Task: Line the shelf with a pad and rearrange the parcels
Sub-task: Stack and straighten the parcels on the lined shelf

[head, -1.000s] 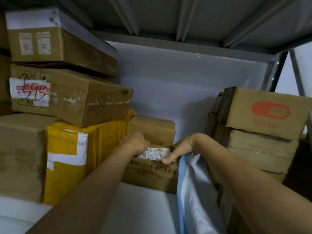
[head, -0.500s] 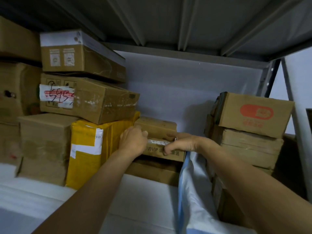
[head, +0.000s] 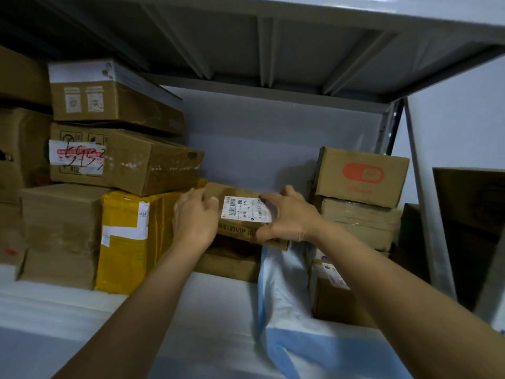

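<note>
Small parcel [head: 240, 214] between left hand [head: 195, 222] and right hand [head: 287, 218]

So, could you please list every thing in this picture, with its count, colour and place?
small labelled box: one, brown with a white label, middle, above the lower box
lower box: one, brown, on the pad
yellow parcel: one, yellow with white labels, left of the hands
left boxes: at least five, brown, stacked at left
right boxes: at least three, brown, the top one with a red logo, stacked at right
pad: one, white, on the shelf floor
blue-white sheet: one, beside the right boxes
dark carton: one, far right
shelf: one, grey metal
left hand: grips the small labelled box's left end
right hand: grips its right end
</note>
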`<action>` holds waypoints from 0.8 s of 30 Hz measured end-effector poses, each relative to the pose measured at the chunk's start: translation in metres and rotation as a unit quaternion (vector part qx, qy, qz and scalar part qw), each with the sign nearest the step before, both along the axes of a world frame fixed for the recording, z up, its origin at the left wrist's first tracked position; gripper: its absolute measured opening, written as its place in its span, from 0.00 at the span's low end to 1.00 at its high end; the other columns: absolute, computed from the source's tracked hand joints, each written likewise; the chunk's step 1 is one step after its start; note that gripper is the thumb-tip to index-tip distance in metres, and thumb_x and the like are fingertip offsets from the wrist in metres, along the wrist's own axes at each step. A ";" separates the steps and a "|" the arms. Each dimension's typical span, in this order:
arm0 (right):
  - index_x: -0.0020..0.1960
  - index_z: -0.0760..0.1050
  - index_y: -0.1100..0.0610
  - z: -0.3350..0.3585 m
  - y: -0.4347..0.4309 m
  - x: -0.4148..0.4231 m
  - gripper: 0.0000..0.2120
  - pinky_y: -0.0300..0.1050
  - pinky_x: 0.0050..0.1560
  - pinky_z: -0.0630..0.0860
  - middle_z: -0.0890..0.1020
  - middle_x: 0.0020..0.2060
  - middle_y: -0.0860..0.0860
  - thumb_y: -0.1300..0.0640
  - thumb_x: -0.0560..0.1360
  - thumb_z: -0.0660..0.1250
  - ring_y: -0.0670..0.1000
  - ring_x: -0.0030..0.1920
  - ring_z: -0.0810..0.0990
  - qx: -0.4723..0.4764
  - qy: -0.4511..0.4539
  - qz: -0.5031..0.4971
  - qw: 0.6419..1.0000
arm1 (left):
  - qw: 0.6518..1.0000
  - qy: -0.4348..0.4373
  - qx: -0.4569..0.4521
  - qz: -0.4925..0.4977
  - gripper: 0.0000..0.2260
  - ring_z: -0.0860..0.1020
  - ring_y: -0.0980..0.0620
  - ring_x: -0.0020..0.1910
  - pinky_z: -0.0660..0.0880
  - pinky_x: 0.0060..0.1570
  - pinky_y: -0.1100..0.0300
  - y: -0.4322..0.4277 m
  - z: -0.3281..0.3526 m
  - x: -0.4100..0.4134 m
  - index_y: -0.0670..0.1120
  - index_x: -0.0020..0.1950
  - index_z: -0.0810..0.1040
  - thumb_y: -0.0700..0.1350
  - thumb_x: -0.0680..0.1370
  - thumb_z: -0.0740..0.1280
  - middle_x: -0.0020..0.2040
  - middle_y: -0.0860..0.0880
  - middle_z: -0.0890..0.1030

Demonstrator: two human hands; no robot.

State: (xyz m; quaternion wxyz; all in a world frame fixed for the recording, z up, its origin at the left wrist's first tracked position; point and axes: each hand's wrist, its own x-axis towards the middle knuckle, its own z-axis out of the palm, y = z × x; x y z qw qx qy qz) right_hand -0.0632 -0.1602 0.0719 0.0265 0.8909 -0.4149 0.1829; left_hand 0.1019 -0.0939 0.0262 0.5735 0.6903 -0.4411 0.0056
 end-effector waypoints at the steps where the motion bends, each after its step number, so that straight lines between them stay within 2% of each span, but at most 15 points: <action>1: 0.74 0.59 0.45 0.001 0.004 -0.005 0.43 0.47 0.52 0.69 0.63 0.53 0.50 0.41 0.63 0.73 0.54 0.61 0.65 -0.011 -0.002 -0.001 1.000 | 1.000 0.022 -0.019 -0.005 0.21 0.62 0.44 0.73 0.59 0.72 0.48 0.006 0.002 -0.003 0.45 0.73 0.65 0.48 0.81 0.57 0.74 0.44 0.65; 3: 0.74 0.58 0.45 0.002 0.014 -0.017 0.46 0.47 0.54 0.70 0.62 0.53 0.49 0.40 0.61 0.73 0.53 0.61 0.65 -0.033 -0.012 0.003 0.999 | 0.994 0.093 -0.048 -0.023 0.21 0.66 0.45 0.71 0.64 0.69 0.49 0.018 0.005 -0.008 0.46 0.74 0.65 0.48 0.81 0.57 0.73 0.45 0.67; 5: 0.74 0.57 0.46 0.002 0.025 -0.031 0.48 0.49 0.59 0.71 0.63 0.55 0.49 0.38 0.58 0.72 0.52 0.61 0.64 -0.048 -0.029 0.014 0.998 | 0.975 0.202 -0.060 -0.066 0.19 0.72 0.45 0.65 0.69 0.65 0.49 0.029 0.010 -0.014 0.47 0.72 0.67 0.49 0.81 0.58 0.69 0.46 0.72; 8: 0.75 0.57 0.45 0.002 0.041 -0.055 0.49 0.49 0.63 0.69 0.64 0.60 0.50 0.38 0.58 0.72 0.51 0.63 0.63 -0.053 -0.037 0.028 0.998 | 0.928 0.338 -0.037 -0.151 0.12 0.78 0.49 0.49 0.78 0.51 0.52 0.044 0.014 -0.028 0.49 0.64 0.71 0.47 0.81 0.58 0.53 0.48 0.79; 11: 0.74 0.59 0.44 0.006 0.050 -0.083 0.44 0.48 0.65 0.67 0.63 0.62 0.50 0.46 0.63 0.76 0.50 0.65 0.62 -0.019 -0.036 0.015 0.999 | 0.918 0.343 -0.002 -0.199 0.05 0.78 0.52 0.41 0.78 0.40 0.58 0.051 0.015 -0.047 0.49 0.55 0.71 0.45 0.81 0.59 0.43 0.48 0.79; 15: 0.71 0.65 0.45 0.009 0.056 -0.122 0.37 0.51 0.68 0.67 0.62 0.60 0.47 0.53 0.65 0.76 0.51 0.64 0.64 0.053 -0.054 -0.013 0.997 | 0.897 0.352 0.027 -0.266 0.03 0.79 0.49 0.41 0.78 0.43 0.53 0.049 0.012 -0.073 0.46 0.47 0.72 0.40 0.78 0.60 0.44 0.44 0.79; 17: 0.66 0.72 0.48 0.007 0.057 -0.140 0.30 0.51 0.67 0.70 0.65 0.61 0.46 0.57 0.65 0.75 0.50 0.62 0.69 0.094 -0.103 -0.020 0.990 | 0.882 0.358 0.043 -0.304 0.05 0.79 0.48 0.41 0.78 0.40 0.53 0.047 0.009 -0.086 0.46 0.44 0.71 0.38 0.78 0.60 0.43 0.42 0.79; 21: 0.55 0.78 0.50 -0.001 0.057 -0.171 0.20 0.47 0.61 0.76 0.75 0.58 0.48 0.62 0.65 0.75 0.50 0.56 0.77 0.150 -0.176 -0.044 0.972 | 0.852 0.371 0.083 -0.361 0.01 0.81 0.46 0.43 0.79 0.38 0.54 0.040 0.002 -0.108 0.44 0.46 0.72 0.39 0.78 0.63 0.46 0.39 0.82; 24: 0.50 0.80 0.52 -0.007 0.057 -0.187 0.15 0.47 0.58 0.78 0.80 0.52 0.48 0.63 0.66 0.74 0.48 0.52 0.80 0.144 -0.187 -0.072 0.969 | 0.843 0.377 0.092 -0.372 0.02 0.82 0.44 0.48 0.79 0.44 0.53 0.033 -0.001 -0.122 0.44 0.48 0.73 0.41 0.78 0.65 0.47 0.39 0.82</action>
